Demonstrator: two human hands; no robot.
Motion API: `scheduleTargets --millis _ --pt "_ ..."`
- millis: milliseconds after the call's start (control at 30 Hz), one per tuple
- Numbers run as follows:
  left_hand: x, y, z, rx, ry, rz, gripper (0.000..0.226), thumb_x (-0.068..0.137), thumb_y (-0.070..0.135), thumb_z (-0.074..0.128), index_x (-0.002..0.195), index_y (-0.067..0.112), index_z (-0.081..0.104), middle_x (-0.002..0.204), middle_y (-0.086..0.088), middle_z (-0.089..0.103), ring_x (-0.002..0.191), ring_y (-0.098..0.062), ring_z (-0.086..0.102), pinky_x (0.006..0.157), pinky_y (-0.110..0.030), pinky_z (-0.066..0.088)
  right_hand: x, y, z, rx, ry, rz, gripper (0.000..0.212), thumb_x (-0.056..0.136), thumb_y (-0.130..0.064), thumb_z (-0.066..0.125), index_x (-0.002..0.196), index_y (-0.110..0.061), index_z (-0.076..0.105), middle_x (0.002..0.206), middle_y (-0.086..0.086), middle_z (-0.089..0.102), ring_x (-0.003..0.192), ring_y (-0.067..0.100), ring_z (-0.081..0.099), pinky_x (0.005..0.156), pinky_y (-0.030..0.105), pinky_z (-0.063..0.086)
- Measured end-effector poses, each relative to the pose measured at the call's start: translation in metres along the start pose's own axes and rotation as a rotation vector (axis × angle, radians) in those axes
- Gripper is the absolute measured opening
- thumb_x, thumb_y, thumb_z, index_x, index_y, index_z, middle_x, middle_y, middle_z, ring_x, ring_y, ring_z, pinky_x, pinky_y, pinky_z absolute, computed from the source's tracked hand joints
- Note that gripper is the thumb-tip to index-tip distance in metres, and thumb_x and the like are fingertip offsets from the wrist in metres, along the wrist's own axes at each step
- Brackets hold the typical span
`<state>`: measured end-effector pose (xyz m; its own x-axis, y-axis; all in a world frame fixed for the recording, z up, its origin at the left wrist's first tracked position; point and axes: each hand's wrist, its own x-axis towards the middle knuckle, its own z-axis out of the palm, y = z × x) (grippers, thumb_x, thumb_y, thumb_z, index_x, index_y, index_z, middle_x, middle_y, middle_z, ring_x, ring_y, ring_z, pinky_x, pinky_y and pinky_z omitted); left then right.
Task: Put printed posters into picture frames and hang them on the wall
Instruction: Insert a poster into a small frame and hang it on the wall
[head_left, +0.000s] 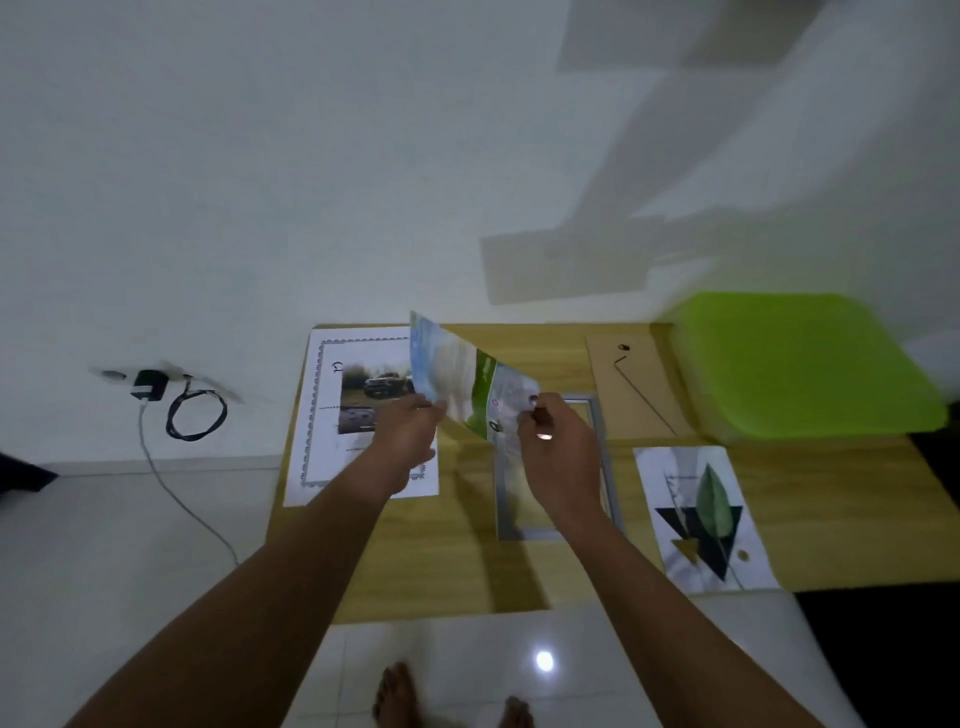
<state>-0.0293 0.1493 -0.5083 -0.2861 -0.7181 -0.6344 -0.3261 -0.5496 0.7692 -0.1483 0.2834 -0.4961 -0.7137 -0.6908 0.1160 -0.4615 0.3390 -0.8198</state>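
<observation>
Holding, in both hands: one printed poster (462, 379), blue, white and green, lifted clear of the table (441, 561) and tilted, above a silver picture frame (525, 532) that lies flat on the wood.
Left hand (408, 431): fingers curled round the poster's lower left edge.
Right hand (558, 441): thumb and fingers pinching the poster's right corner.
Table, left: a second poster, the car print (324, 415), flat, partly hidden by the left forearm.
Right of the frame: a third poster, the leaf print (701, 519), flat.
Behind that: a brown backing board (631, 395), just beside a green plastic tray (800, 364).
Wall, left: a black charger (148, 387) with looped cable.
Bottom edge: bare feet (395, 696) on white tiles.
</observation>
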Motion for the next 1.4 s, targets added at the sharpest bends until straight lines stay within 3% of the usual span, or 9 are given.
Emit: scheduleTargets --millis 133,233,367,667,867,1033,1133,1233,1400 --pt "-0.017 -0.018 0.033 -0.218 -0.166 -0.195 0.022 0.097 0.014 0.055 0.118 0.008 0.056 0.107 -0.011 0.064 0.095 -0.028 0.064 0.090 -0.046 0.053 -0.004 0.021 -0.026 0.407 -0.031 0.253 0.012 0.090 -0.008 0.062 0.084 -0.017 0.057 0.082 -0.003 0.066 0.083 0.014 0.067 0.067 0.045 0.059" --pt "-0.017 -0.026 0.051 -0.304 -0.141 -0.099 0.029 0.095 0.002 0.056 0.124 0.006 0.055 0.116 -0.016 0.067 0.100 -0.030 0.068 0.081 -0.045 0.058 -0.009 0.036 -0.048 0.531 -0.078 0.327 0.025 0.086 0.000 0.064 0.102 -0.018 0.057 0.097 0.003 0.068 0.093 0.021 0.069 0.066 0.035 0.060" --pt "-0.021 -0.031 0.066 -0.174 -0.056 0.014 0.049 0.087 -0.006 0.064 0.129 0.019 0.053 0.110 -0.015 0.068 0.095 -0.033 0.069 0.081 -0.049 0.058 -0.013 0.062 -0.068 0.553 -0.122 0.386 0.066 0.076 0.003 0.069 0.130 -0.029 0.049 0.121 0.003 0.062 0.104 0.021 0.065 0.077 0.043 0.061" --pt "-0.025 -0.056 0.089 0.376 -0.050 0.294 0.067 0.079 0.004 0.072 0.137 0.029 0.052 0.088 -0.009 0.075 0.090 -0.027 0.070 0.083 -0.044 0.055 -0.019 0.115 -0.084 0.283 -0.233 0.491 0.041 0.089 -0.006 0.065 0.123 -0.028 0.057 0.101 -0.002 0.066 0.094 0.018 0.068 0.075 0.044 0.061" --pt "-0.022 -0.070 0.108 0.615 0.012 0.406 0.054 0.076 0.010 0.077 0.125 0.025 0.062 0.091 0.000 0.073 0.083 -0.016 0.066 0.070 -0.027 0.049 -0.021 0.141 -0.081 0.127 -0.253 0.467 0.037 0.089 -0.003 0.063 0.118 -0.025 0.057 0.093 -0.012 0.064 0.083 0.005 0.062 0.059 0.015 0.050" --pt "-0.009 -0.075 0.119 0.703 0.075 0.435 0.042 0.077 0.009 0.077 0.116 0.019 0.067 0.093 -0.003 0.071 0.079 -0.015 0.061 0.059 -0.021 0.038 -0.015 0.153 -0.070 0.002 -0.298 0.391 0.034 0.091 -0.007 0.064 0.122 -0.018 0.058 0.110 -0.002 0.065 0.095 0.010 0.059 0.067 0.013 0.048" --pt "0.000 -0.074 0.118 0.865 0.135 0.464 0.031 0.081 0.020 0.074 0.109 0.013 0.065 0.092 -0.011 0.066 0.088 -0.029 0.062 0.065 -0.030 0.041 -0.008 0.161 -0.063 -0.136 -0.315 0.285 0.028 0.092 -0.018 0.063 0.119 -0.019 0.060 0.111 0.000 0.066 0.102 0.018 0.063 0.076 0.025 0.052" --pt "0.005 -0.075 0.112 0.982 0.122 0.515 0.049 0.086 0.026 0.070 0.129 0.010 0.057 0.114 -0.016 0.060 0.106 -0.034 0.057 0.083 -0.037 0.046 -0.004 0.165 -0.060 -0.342 -0.343 0.199 0.036 0.091 -0.032 0.059 0.125 -0.023 0.052 0.114 0.003 0.058 0.109 0.024 0.055 0.083 0.038 0.053" --pt "0.010 -0.077 0.107 1.175 -0.069 0.510 0.077 0.084 0.036 0.071 0.148 0.012 0.036 0.155 -0.015 0.029 0.140 -0.032 0.032 0.111 -0.037 0.030 0.001 0.163 -0.056 -0.599 -0.482 -0.069 0.063 0.099 -0.045 0.045 0.151 -0.017 0.026 0.156 0.008 0.026 0.143 0.029 0.023 0.110 0.049 0.033"
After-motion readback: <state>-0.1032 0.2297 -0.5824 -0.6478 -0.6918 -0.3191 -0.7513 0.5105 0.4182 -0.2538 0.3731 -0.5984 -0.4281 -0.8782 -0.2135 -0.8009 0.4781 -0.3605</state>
